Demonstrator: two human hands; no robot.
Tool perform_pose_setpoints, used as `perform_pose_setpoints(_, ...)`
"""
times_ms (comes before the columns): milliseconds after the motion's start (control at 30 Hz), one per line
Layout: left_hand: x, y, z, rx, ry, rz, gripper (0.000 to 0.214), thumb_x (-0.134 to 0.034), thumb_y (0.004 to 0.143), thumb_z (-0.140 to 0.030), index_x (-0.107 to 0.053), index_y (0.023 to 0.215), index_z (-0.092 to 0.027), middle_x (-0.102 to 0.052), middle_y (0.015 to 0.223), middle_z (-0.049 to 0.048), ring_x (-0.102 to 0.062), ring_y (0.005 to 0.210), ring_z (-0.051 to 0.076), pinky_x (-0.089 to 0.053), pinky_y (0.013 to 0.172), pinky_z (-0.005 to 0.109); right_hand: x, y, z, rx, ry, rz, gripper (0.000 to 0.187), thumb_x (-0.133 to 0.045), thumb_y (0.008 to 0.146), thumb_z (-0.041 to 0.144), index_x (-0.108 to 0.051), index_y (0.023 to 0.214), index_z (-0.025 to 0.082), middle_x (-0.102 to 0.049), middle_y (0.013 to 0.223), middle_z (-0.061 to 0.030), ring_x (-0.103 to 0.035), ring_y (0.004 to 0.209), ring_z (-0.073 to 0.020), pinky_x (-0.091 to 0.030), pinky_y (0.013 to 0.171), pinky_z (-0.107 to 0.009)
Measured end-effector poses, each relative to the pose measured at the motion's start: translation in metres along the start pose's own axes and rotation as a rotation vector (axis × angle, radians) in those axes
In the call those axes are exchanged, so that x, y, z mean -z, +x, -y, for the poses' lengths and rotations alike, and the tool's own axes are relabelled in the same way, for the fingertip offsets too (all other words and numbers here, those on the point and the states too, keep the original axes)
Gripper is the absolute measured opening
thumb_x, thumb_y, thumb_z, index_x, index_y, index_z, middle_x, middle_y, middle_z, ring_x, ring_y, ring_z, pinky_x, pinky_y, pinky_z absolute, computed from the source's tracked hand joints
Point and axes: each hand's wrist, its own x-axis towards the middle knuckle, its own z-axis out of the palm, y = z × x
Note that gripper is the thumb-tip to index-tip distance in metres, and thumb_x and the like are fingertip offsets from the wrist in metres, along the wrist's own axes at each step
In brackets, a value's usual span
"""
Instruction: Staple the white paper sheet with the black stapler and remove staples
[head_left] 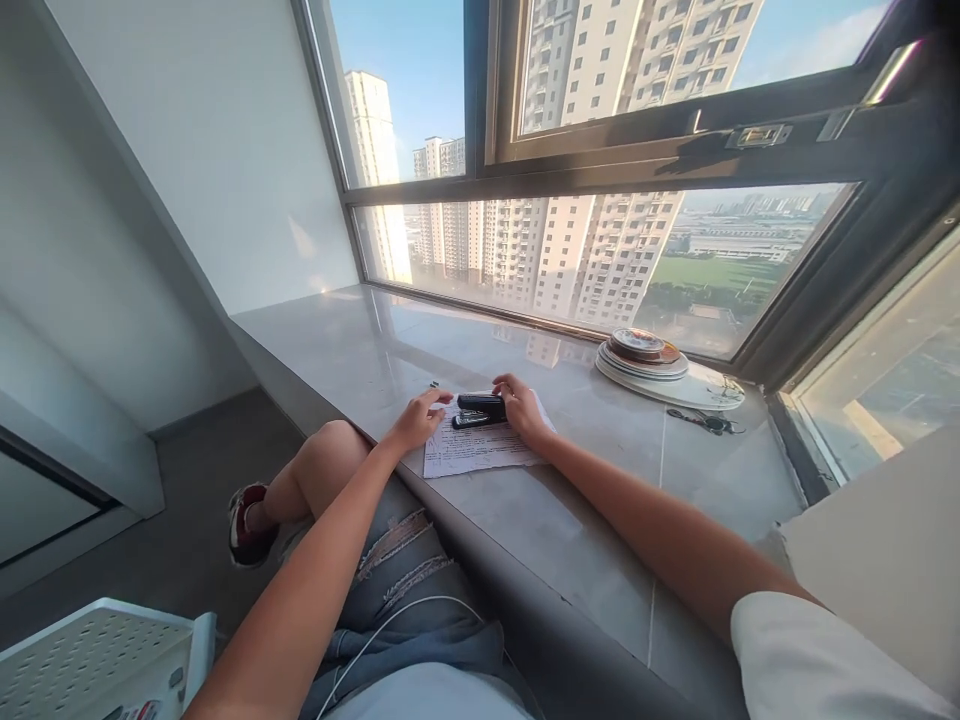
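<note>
A printed sheet of paper (472, 452) lies on the grey stone window ledge (375, 350). A black stapler (480, 410) rests across the sheet's far edge. My right hand (520, 408) lies over the stapler's right end, fingers curled on it. My left hand (418, 418) rests on the paper's left corner, fingers flat and pressing the sheet down, just left of the stapler.
A stack of plates (660, 370) sits on the ledge to the right, with dark earphones or a cable (709, 421) beside it. My bent knee (330, 455) is against the ledge's edge. A white perforated shelf (97, 660) stands at lower left.
</note>
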Motion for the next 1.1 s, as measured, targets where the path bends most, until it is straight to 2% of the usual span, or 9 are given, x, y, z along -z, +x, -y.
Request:
perform_pose_setpoints(67,0.002,0.000,0.001,0.014,-0.038,0.020,0.034,-0.058,0.090,-0.031,-0.064,0.122,-0.022,-0.067,0.125,0.0122,-0.065,0.121,0.027,-0.061,0.097,0.045,-0.001,0.004,-0.006,-0.060,0.041,0.003,0.029,-0.038,0.090,0.026,-0.065,0.101,0.024,-0.074,0.095,-0.0026,-0.064,0.086,-0.0205,-0.048,0.079,-0.032)
perform_pose_setpoints(267,0.005,0.003,0.007,0.042,-0.121,0.075,0.046,-0.071,0.084,-0.052,-0.065,0.119,-0.023,-0.069,0.121,0.0118,-0.067,0.120,0.029,-0.058,0.104,0.048,-0.004,0.007,-0.012,-0.076,0.098,0.014,0.030,-0.038,0.084,0.024,-0.064,0.097,0.025,-0.075,0.094,-0.0020,-0.065,0.085,-0.0201,-0.050,0.078,-0.032)
perform_pose_setpoints(567,0.001,0.003,0.007,0.039,-0.144,0.103,0.056,-0.078,0.079,-0.050,-0.063,0.123,-0.018,-0.069,0.123,0.0127,-0.067,0.120,0.028,-0.054,0.109,0.048,-0.002,0.011,-0.009,-0.063,-0.055,0.121,0.032,-0.038,0.074,0.015,-0.066,0.086,0.024,-0.072,0.092,-0.0024,-0.065,0.089,-0.0204,-0.051,0.080,-0.029)
perform_pose_setpoints(667,0.000,0.003,0.007,0.042,-0.151,0.120,0.059,-0.081,0.076,-0.049,-0.063,0.124,-0.018,-0.069,0.125,0.0132,-0.067,0.119,0.029,-0.054,0.109,0.050,-0.001,0.008,-0.007,-0.063,-0.071,0.116,0.031,-0.038,0.078,0.017,-0.066,0.088,0.024,-0.072,0.092,-0.0025,-0.065,0.089,-0.0204,-0.050,0.081,-0.029)
perform_pose_setpoints(767,0.000,0.003,0.006,0.042,-0.135,0.114,0.062,-0.083,0.073,-0.050,-0.065,0.123,-0.019,-0.069,0.125,0.0129,-0.068,0.118,0.030,-0.052,0.110,0.051,0.002,0.003,-0.001,-0.035,-0.001,0.041,0.030,-0.036,0.089,0.024,-0.066,0.095,0.024,-0.074,0.097,-0.0025,-0.065,0.092,-0.0200,-0.050,0.085,-0.030)
perform_pose_setpoints(833,0.001,0.003,0.004,0.039,-0.135,0.109,0.062,-0.082,0.074,-0.052,-0.065,0.123,-0.018,-0.070,0.124,0.0130,-0.068,0.117,0.030,-0.052,0.110,0.050,0.005,-0.001,0.005,0.038,0.060,0.040,0.032,-0.036,0.095,0.033,-0.067,0.101,0.024,-0.074,0.103,-0.0022,-0.065,0.096,-0.0196,-0.050,0.088,-0.031)
perform_pose_setpoints(900,0.002,0.003,0.001,0.039,-0.155,0.122,0.062,-0.079,0.077,-0.056,-0.066,0.123,-0.017,-0.070,0.125,0.0133,-0.067,0.118,0.030,-0.052,0.110,0.049,0.007,-0.004,0.010,0.131,0.052,0.115,0.033,-0.041,0.097,0.040,-0.069,0.104,0.025,-0.074,0.107,-0.0019,-0.066,0.101,-0.0202,-0.049,0.091,-0.031)
perform_pose_setpoints(1033,0.003,0.004,-0.002,0.080,-0.273,0.127,0.058,-0.061,0.088,-0.067,-0.071,0.116,-0.017,-0.072,0.120,0.0133,-0.066,0.117,0.030,-0.052,0.107,0.046,0.007,-0.009,0.014,0.200,-0.127,0.231,0.027,-0.065,0.087,0.041,-0.073,0.108,0.026,-0.077,0.104,-0.0022,-0.068,0.098,-0.0235,-0.050,0.088,-0.032)
perform_pose_setpoints(1100,0.003,0.005,-0.002,0.148,-0.388,0.036,0.058,-0.052,0.093,-0.068,-0.074,0.108,-0.016,-0.073,0.118,0.0144,-0.065,0.118,0.030,-0.052,0.105,0.045,0.006,-0.010,0.012,0.197,-0.192,0.232,0.027,-0.071,0.083,0.034,-0.073,0.109,0.026,-0.077,0.100,-0.0017,-0.069,0.092,-0.0234,-0.051,0.083,-0.031)
